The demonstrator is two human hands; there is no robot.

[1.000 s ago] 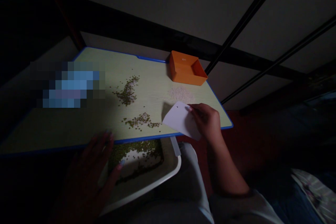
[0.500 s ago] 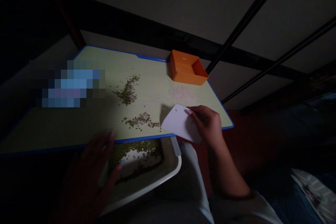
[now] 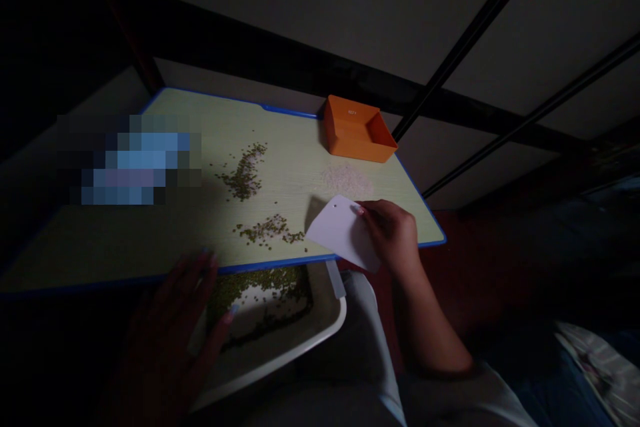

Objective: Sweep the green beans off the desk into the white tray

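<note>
My right hand pinches a white flat scraper with a small hole near one corner, at the near edge of the table. Just beyond the scraper lies a patch of pale grains. To its left is a small scatter of green beans mixed with pale grains, and farther back a second mixed heap. My left hand is in shadow at the table's front edge, fingers apart, beside a white tub that holds many green beans.
An orange open box stands at the table's back right corner. A blurred-out bluish object is at the left end. Blue trim edges the tabletop. A wall with dark strips rises behind, and striped cloth lies at lower right.
The scraper and my right hand have shifted only slightly toward me and to the left. My left hand, the heaps and the orange box stay in place.
</note>
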